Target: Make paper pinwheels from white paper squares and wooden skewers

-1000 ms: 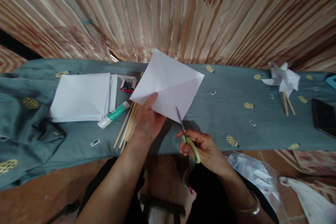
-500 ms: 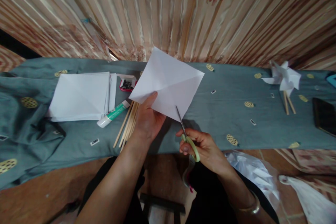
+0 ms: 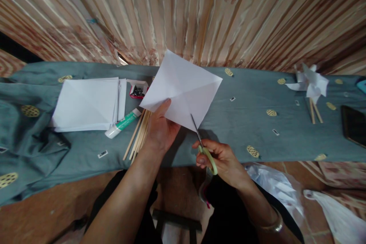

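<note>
A square sheet of white paper [image 3: 183,84] with diagonal creases is held above the table, one corner toward me. My left hand [image 3: 161,131] grips its lower left edge, thumb on top and the other fingers beneath. In my right hand [image 3: 219,158] is a pair of scissors [image 3: 208,157] with pale green handles. Their blades look closed together and lie at the near corner, pointing along the crease toward the centre. Below my left hand, several wooden sticks [image 3: 138,137] rest on the cloth, partly hidden by the hand and paper.
Left of the sticks lie a glue stick [image 3: 122,123], a stack of white paper [image 3: 85,103] and a small red box [image 3: 138,90] of dark pieces. To the right are paper pinwheels [image 3: 314,84] on sticks and a dark phone [image 3: 353,125]. A curtain [image 3: 183,15] hangs behind the table.
Both hands, the paper and the scissors hold nearly the same position. The view has shifted very slightly.
</note>
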A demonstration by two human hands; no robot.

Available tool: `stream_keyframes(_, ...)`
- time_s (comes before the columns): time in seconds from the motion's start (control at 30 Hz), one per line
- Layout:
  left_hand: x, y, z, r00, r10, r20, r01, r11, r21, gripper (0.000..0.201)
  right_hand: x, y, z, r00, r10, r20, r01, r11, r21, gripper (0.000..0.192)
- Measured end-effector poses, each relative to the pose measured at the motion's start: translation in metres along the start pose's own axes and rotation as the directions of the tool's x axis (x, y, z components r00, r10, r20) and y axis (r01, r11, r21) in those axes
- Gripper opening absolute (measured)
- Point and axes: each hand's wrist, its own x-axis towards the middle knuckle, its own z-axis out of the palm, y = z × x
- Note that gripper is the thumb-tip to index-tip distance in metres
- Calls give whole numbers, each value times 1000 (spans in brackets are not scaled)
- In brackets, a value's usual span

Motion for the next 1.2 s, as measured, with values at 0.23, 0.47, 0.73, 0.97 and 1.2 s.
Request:
stream_keyframes(0.23, -1, 0, 0, 1000, 9, 8, -9, 1000, 24, 31, 0, -2, 2, 999, 34, -33, -32, 998, 53, 39)
stream_keyframes(0.47, 0, -1, -1, 1000, 18, 15, -18, 1000, 14, 28, 0, -4, 4, 998, 45, -51, -42, 997, 65, 39)
stream_keyframes(0.73, 1, -1, -1, 1000, 5, -1, -5, 1000, 10, 32, -1, -8, 5, 996, 67, -61, -64, 997, 52, 38)
stream_keyframes(0.97, 1, 0, -3, 1000, 9, 4, -9, 999, 46, 30, 0, -9, 7, 992, 94, -87, -87, 993, 82, 41)
stream_keyframes(1.2, 0, -1, -1, 1000, 22, -3, -22, 999, 27, 25, -1, -7, 5, 998, 31, -54, -29, 999, 37, 38)
